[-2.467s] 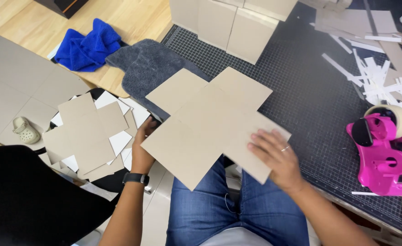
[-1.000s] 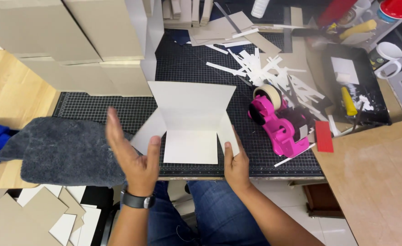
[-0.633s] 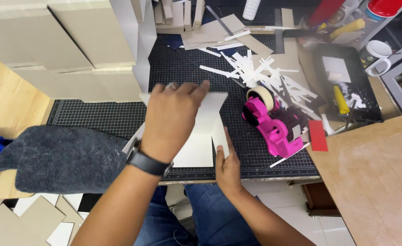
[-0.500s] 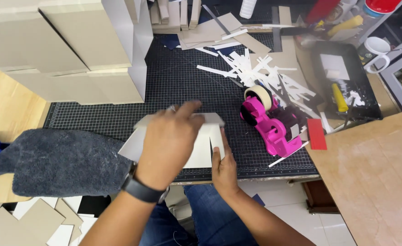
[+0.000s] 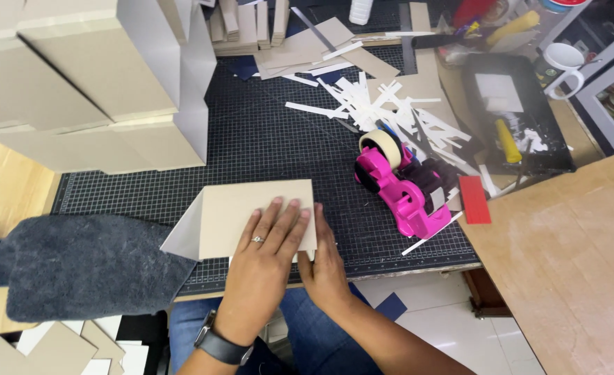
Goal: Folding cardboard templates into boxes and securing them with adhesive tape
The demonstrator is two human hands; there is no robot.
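Note:
A folded grey cardboard piece (image 5: 251, 205) lies flat on the black gridded cutting mat (image 5: 265, 139), with one flap angled down at its left end. My left hand (image 5: 268, 243), a dark watch on its wrist, is pressed palm-down on the cardboard's near right part, fingers spread. My right hand (image 5: 328, 267) lies flat just to the right of it, with its fingers along the cardboard's right edge and its thumb hidden under my left hand. Neither hand grips anything.
A pink tape dispenser (image 5: 404, 187) stands right of the cardboard, next to white paper strips (image 5: 376, 104) and a red card (image 5: 473, 199). Stacked cardboard boxes (image 5: 77, 83) fill the far left. A grey cloth (image 5: 77, 264) lies at left and a wooden tabletop (image 5: 571, 264) at right.
The upright flaps of the cardboard have been folded down flat. My left hand has swept over from the left and come down on top, while my right hand stays at the right edge.

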